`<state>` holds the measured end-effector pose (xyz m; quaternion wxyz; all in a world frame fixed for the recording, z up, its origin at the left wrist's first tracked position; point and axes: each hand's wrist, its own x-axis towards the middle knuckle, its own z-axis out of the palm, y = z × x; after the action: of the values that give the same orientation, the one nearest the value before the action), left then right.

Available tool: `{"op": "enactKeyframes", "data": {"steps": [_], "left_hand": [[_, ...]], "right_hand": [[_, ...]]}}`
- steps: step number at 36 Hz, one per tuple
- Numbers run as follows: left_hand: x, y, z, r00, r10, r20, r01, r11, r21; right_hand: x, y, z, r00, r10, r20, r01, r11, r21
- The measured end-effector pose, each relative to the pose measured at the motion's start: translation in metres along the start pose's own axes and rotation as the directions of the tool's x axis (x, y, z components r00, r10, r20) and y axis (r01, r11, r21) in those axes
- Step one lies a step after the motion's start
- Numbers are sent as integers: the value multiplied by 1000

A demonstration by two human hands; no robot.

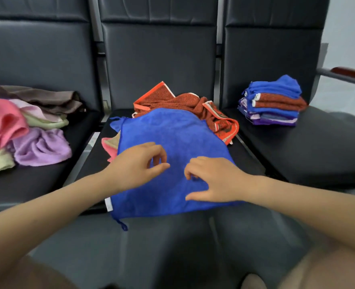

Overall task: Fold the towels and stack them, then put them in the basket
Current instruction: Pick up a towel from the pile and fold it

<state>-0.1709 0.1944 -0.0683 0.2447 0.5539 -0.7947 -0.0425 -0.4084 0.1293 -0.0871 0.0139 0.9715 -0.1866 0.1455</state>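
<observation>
One pile done: folded stack (273,102) sits on the right seat.
Now: blue towel (172,163) lies flat on the middle seat.
Grip: left hand (137,161) and right hand (212,180) hover, fingers loosely curled, holding nothing.
Left: loose towels (26,130), no basket seen.

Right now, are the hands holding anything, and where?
Both hands, left and right, are on the middle of the spread blue towel, fingers curled. Whether they pinch the cloth or just touch it cannot be told.
</observation>
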Motion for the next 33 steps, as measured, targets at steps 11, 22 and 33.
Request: {"op": "enactKeyframes", "data": {"steps": [11, 22, 33], "left_hand": [[-30, -9, 35, 973, 115, 201, -139, 984, 110], [-27, -11, 39, 975, 131, 181, -152, 982, 111], [-25, -18, 41, 969, 171, 180, -193, 974, 115]], "right_hand": [[-19, 10, 39, 958, -284, -48, 256, 917, -306], [-7, 11, 30, 994, -104, 39, 102, 993, 56], [-3, 19, 32, 991, -121, 48, 113, 983, 144]]}}
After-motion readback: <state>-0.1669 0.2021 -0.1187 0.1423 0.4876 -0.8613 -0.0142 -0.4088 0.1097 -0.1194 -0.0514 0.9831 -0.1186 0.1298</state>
